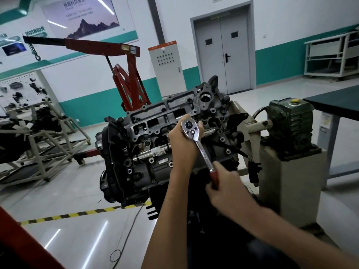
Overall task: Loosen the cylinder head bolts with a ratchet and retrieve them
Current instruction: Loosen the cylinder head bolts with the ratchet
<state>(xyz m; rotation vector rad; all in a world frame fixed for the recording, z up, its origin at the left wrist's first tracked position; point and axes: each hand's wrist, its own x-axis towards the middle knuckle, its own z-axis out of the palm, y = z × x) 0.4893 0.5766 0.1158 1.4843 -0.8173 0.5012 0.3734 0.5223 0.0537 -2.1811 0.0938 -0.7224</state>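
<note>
A dark engine with its cylinder head [165, 121] sits tilted on a stand in the middle of the view. A chrome ratchet [196, 138] with a red handle lies across the head, its round end up. My left hand [182, 140] cups the ratchet's head from below and behind, fingers curled round it. My right hand [223, 183] grips the red handle lower down, to the right. The socket and the bolt under the ratchet's head are hidden by my left hand. Several bolt holes and small bolts dot the head's surface.
The engine stand's gearbox [289, 121] stands to the right on a grey pedestal [295, 183]. A dark table [338, 105] edges in at far right. A red engine crane [124, 74] rises behind. Metal frames [44, 148] stand left; yellow-black floor tape [77, 213] runs below.
</note>
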